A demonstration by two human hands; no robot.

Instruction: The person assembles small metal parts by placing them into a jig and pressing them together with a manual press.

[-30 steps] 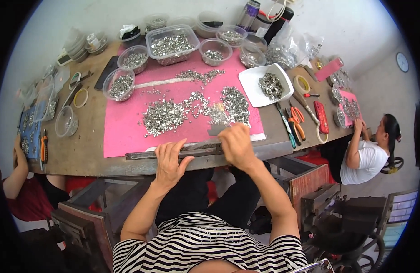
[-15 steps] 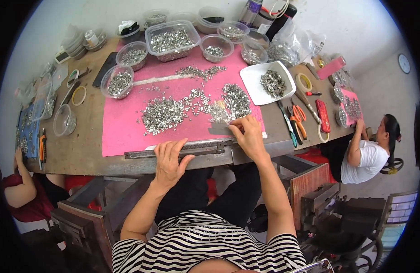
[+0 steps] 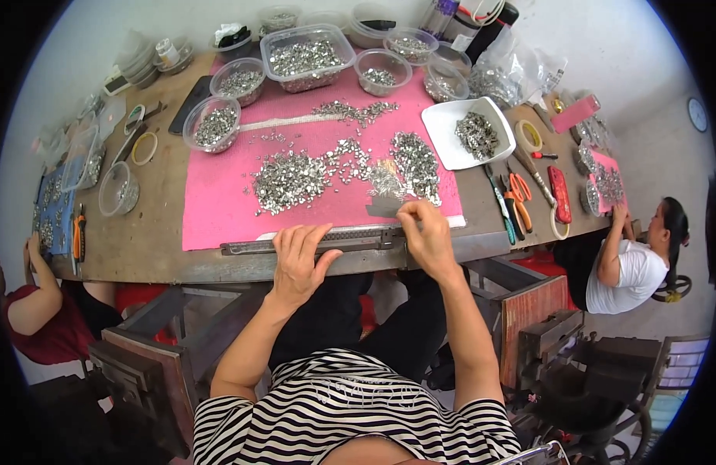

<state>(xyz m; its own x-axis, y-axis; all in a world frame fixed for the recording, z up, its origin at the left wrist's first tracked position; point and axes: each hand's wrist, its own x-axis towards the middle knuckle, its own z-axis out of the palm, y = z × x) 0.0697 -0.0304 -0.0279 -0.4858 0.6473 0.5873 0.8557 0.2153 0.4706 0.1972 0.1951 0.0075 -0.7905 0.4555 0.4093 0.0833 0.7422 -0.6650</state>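
Along the table's front edge lies a long dark metal bar with a slotted track. My left hand rests over its left half, fingers stretched out and thumb apart. At the bar's right end my right hand is closed in a pinch; what its fingertips hold, if anything, is too small to make out. Just beyond those fingertips a flat dark grey strip lies on the pink mat. Small silvery metal pieces form a large pile on the left and another pile on the right, with fine slivers between.
A white tray of metal pieces stands right of the mat, beside orange-handled pliers. Clear tubs of pieces line the back. Tape rolls lie on the left. People work at the left and right.
The whole view has shifted slightly. My right hand's fingertips have drawn a little toward me, away from the grey strip. My left hand stays over the metal bar.
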